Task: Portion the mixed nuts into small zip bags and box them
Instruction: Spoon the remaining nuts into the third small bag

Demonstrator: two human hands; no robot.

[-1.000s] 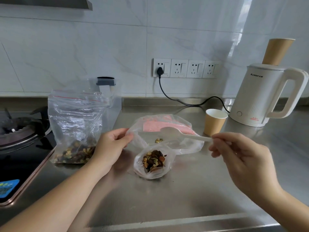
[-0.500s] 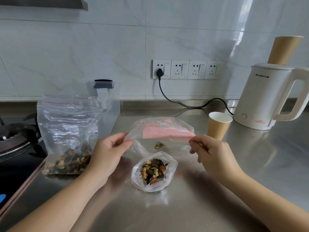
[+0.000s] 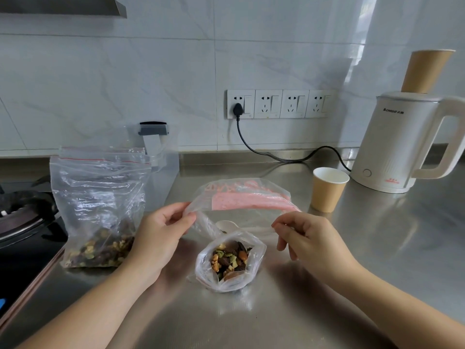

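Note:
A small clear bag [image 3: 230, 269] stands open on the steel counter [image 3: 352, 273], filled with mixed nuts. Just behind it is a larger zip bag [image 3: 246, 197] with a pink strip, its mouth held open. My left hand [image 3: 161, 233] pinches that bag's left edge. My right hand [image 3: 309, 238] has its fingertips curled at the bag's right front edge and seems to pinch the thin plastic. A white plastic spoon [image 3: 226, 225] shows through the bag, lying down. A big zip bag [image 3: 98, 210] with nuts at its bottom stands to the left.
A clear plastic box [image 3: 163, 170] stands behind the big bag. A paper cup [image 3: 327, 190] and a white kettle [image 3: 400, 147] with an upturned paper cup [image 3: 427, 71] on top are at the right. A gas hob [image 3: 22, 217] lies at the far left. A black cord [image 3: 276, 157] runs along the back.
One second ago my right hand held the white spoon over the pink-strip bag. It has let the spoon go and come to the bag's right edge. My left hand keeps its pinch.

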